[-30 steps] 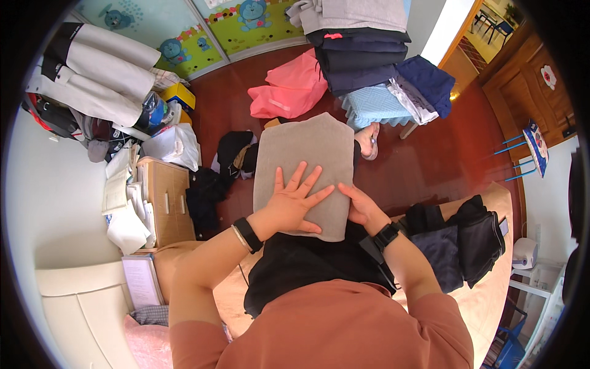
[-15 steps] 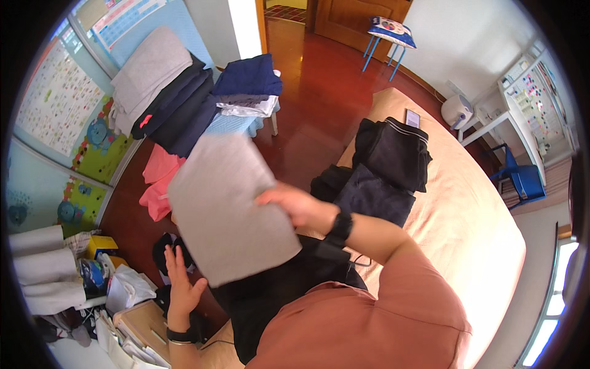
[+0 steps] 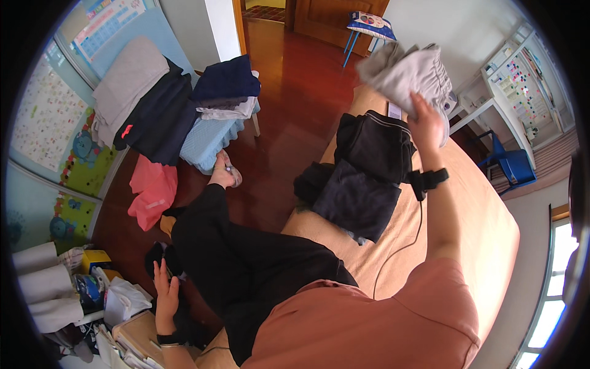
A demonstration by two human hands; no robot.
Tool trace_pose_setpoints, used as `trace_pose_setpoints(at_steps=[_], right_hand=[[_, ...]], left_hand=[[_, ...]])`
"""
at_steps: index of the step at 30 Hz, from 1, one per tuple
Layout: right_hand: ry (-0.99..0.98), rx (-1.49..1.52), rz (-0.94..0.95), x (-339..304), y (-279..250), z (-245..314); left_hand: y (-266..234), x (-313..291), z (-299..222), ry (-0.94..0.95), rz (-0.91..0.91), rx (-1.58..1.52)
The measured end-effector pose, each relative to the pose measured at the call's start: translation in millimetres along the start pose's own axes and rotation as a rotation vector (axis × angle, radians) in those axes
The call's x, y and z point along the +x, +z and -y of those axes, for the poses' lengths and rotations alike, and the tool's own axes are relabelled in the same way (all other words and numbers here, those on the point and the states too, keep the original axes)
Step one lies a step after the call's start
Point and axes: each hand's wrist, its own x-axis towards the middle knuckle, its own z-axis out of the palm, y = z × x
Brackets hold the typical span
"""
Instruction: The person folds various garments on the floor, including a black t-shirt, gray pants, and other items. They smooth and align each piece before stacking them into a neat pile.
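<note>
My right hand (image 3: 426,123) grips folded light grey pants (image 3: 413,80) with a gathered elastic edge. It holds them raised over the far end of the bed (image 3: 467,227). Just below lie folded black pants (image 3: 373,144) with a pale waistband line. A dark navy folded garment (image 3: 359,200) overlaps them on the near side. Low at the left, my left hand (image 3: 165,301) is empty, its fingers stretched upward beside a cardboard box (image 3: 138,335).
A blue-covered stool (image 3: 212,144) carries piles of folded dark and grey clothes (image 3: 157,101). Pink cloth (image 3: 152,190) hangs beside it. A phone (image 3: 394,110) lies on the bed. A cable (image 3: 393,255) runs from my right wrist. Bags and boxes crowd the lower left.
My right hand has swung the grey pants from over my lap up and right, above the bed's far end. My left hand stays low at the left, still open.
</note>
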Motion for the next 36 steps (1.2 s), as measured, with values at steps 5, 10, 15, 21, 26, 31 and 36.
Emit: trace_pose_setpoints(at_steps=[5, 10, 15, 21, 26, 31, 36], right_hand=[[0.101, -0.198, 0.745, -100, 71, 4], [0.135, -0.049, 0.653, -111, 94, -18], [0.231, 0.08, 0.508, -107, 81, -15], [0.143, -0.141, 0.64, -118, 69, 23], [0.099, -0.435, 0.789, -127, 83, 55], [0.167, -0.246, 0.752, -99, 92, 13], [0.323, -0.038, 0.692, -81, 83, -25]], left_hand=[[16, 3, 3, 0.002, 0.054, 0.075], [20, -6, 17, -0.058, 0.092, 0.079], [17, -10, 37, -0.126, 0.003, 0.031], [14, -4, 40, -0.149, 0.029, -0.023], [21, -2, 37, -0.181, 0.028, 0.03], [20, -8, 48, -0.179, 0.03, 0.099], [17, -21, 60, -0.231, -0.014, -0.03]])
